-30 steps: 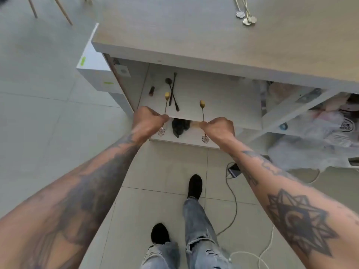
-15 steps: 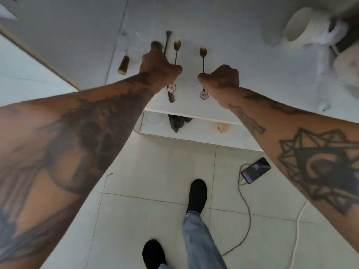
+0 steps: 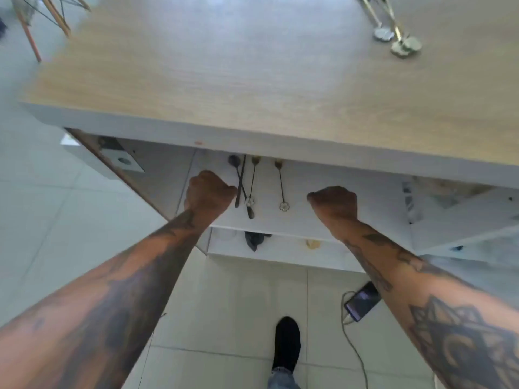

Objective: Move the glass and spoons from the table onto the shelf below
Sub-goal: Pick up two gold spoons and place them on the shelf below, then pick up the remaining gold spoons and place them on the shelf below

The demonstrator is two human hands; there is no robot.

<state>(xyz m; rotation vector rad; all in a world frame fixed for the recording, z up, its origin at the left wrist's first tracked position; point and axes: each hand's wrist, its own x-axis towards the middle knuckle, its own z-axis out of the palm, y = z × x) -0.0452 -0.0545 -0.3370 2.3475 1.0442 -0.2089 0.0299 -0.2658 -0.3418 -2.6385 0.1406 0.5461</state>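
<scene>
Two gold spoons with flower-shaped ends lie side by side on the white shelf (image 3: 323, 217) under the table: one (image 3: 252, 183) on the left, one (image 3: 281, 186) on the right. A dark spoon (image 3: 238, 178) lies crossed just left of them. My left hand (image 3: 209, 192) is a closed fist left of the dark spoon, holding nothing. My right hand (image 3: 334, 202) is a closed fist right of the gold spoons, apart from them. Several more spoons (image 3: 398, 43) lie on the wooden table top (image 3: 224, 68) at the far right. No glass is visible.
The table's front edge (image 3: 280, 144) overhangs the shelf and hides its back part. A lower shelf (image 3: 280, 248) holds a dark object. A phone (image 3: 362, 304) with a cable lies on the tiled floor by my foot (image 3: 286, 343). Chair legs (image 3: 47, 18) stand at the far left.
Both hands have let go of the gold spoons, which now lie on the shelf, and have drawn apart and back. The view has risen above the table top.
</scene>
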